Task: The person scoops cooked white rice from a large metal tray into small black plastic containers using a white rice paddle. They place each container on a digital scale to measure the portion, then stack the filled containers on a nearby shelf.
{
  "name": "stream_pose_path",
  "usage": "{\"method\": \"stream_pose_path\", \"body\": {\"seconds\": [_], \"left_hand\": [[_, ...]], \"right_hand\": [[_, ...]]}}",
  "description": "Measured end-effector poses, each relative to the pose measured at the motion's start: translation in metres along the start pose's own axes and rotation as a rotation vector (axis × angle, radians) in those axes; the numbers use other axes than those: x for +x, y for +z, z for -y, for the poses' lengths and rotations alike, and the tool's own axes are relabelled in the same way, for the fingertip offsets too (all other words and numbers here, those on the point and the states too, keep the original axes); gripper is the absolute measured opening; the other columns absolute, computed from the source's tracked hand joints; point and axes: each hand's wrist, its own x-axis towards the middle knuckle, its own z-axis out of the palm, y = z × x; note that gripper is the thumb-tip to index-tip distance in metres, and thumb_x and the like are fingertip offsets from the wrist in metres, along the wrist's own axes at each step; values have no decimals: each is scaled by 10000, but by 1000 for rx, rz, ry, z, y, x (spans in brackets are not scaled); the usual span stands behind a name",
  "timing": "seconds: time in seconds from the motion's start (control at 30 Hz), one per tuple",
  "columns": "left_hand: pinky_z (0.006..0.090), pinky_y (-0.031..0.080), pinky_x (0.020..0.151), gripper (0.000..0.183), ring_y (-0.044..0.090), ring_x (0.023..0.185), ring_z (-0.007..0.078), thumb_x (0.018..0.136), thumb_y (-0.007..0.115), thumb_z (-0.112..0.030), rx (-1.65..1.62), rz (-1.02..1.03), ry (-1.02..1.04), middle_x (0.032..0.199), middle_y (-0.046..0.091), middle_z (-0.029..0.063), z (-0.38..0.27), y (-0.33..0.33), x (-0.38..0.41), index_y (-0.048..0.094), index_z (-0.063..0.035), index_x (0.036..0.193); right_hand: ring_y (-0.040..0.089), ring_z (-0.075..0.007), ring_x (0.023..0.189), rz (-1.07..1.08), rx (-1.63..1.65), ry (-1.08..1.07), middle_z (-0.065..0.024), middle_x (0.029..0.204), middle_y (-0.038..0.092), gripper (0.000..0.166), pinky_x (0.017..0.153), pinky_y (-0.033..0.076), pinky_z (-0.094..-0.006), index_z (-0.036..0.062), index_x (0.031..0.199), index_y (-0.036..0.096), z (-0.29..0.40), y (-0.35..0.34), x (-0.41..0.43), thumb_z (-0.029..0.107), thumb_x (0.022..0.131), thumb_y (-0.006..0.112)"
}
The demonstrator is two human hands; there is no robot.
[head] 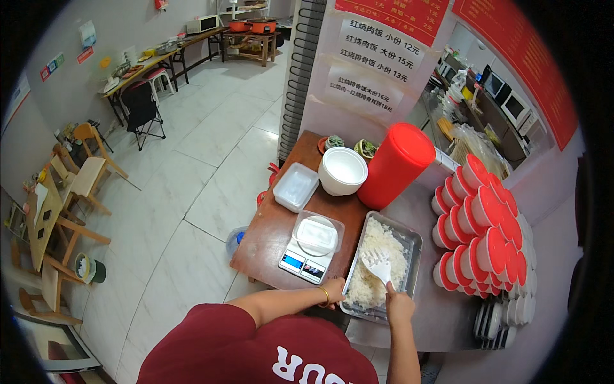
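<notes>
A metal tray [416, 269] of cooked white rice [391, 235] lies before me. My right hand [400, 305] grips the handle of a white slotted plastic rice paddle [378, 263], whose head rests on the rice. My left hand [335, 292] is at the tray's lower left edge; the fingers are partly hidden, and it looks closed on the rim. Left of the tray, a clear plastic container [336, 231] sits on a digital kitchen scale [300, 269] with a lit display. Stacked clear containers [296, 186] stand behind the scale, beside a stack of white bowls [342, 168].
A tall red cylinder [398, 165] stands behind the tray, near small potted succulents [366, 148]. Stacked bowls with red lids [489, 206] rise at the right, above stacked lidded containers [518, 307]. The wooden tabletop [254, 249] ends at the left, beside a water bottle [236, 240] below.
</notes>
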Motion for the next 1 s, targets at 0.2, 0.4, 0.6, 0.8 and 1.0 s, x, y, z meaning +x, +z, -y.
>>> {"method": "stream_pose_path", "body": {"seconds": [0.2, 0.4, 0.6, 0.8, 1.0], "left_hand": [[362, 506, 378, 316, 634, 566, 241, 712, 712, -89, 82, -9, 55, 774, 633, 122, 9, -4, 8, 503, -24, 940], [372, 549, 406, 335, 643, 576, 251, 721, 694, -55, -100, 91, 8, 756, 623, 155, 37, -2, 29, 489, -5, 981], [322, 532, 421, 712, 597, 525, 210, 778, 625, 9, 106, 95, 25, 717, 534, 99, -19, -17, -8, 197, 23, 1346], [318, 503, 400, 957, 566, 506, 197, 795, 610, 3, 126, 137, 61, 702, 515, 93, -18, -14, -11, -94, -111, 1434], [298, 480, 405, 992, 542, 500, 176, 807, 596, 7, 216, 138, 16, 705, 498, 84, -22, -12, -8, -149, -197, 1430]], "right_hand": [[617, -330, 669, 77, 85, 129, -157, 703, 603, 359, 586, 478, -424, 274, 1149, 612, -56, -2, -61, 150, 814, 583], [566, -242, 636, 65, 688, 297, -155, 778, 616, 257, 620, 459, -365, 51, 1107, 608, -87, -15, -71, 130, 877, 523], [435, -95, 428, 296, 1116, 639, -49, 631, 568, 262, 387, 367, -248, -11, 997, 610, -91, -47, -79, 164, 921, 430], [382, -79, 376, 607, 1349, 851, -42, 608, 552, 224, 316, 282, -230, 0, 903, 570, -101, -30, -89, 181, 920, 439], [377, -90, 368, 511, 1748, 796, -38, 595, 523, 211, 302, 270, -235, 72, 878, 529, -77, 83, -49, 260, 938, 456]]}}
